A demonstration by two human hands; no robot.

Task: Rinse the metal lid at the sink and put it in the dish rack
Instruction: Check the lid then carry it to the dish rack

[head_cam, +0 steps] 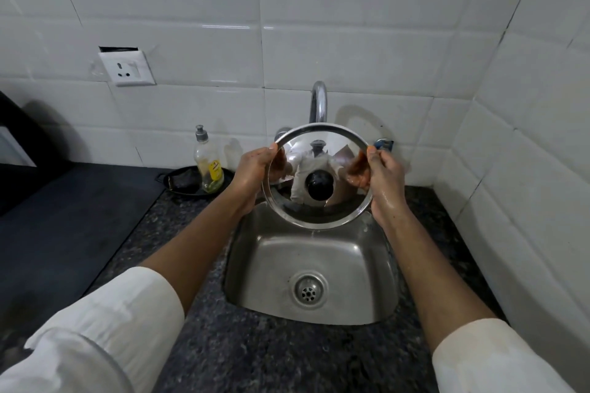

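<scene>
A round shiny metal lid (pixel 319 217) with a black knob at its middle is held tilted upright above the steel sink (pixel 376 281), its knob side facing me. My left hand (pixel 252 169) grips the lid's left rim and my right hand (pixel 386 179) grips its right rim; the right hand is wet. The curved chrome tap (pixel 319 102) rises just behind the lid's top edge, and its spout is hidden by the lid. A thin trickle of water drips from the lid's lower rim into the sink. No dish rack is in view.
A dish soap bottle (pixel 207 163) stands in a black tray (pixel 178 182) with a dark scrubber, left of the sink on the speckled counter (pixel 255 354). A wall socket (pixel 127 68) sits on the white tiles. A tiled side wall closes the right.
</scene>
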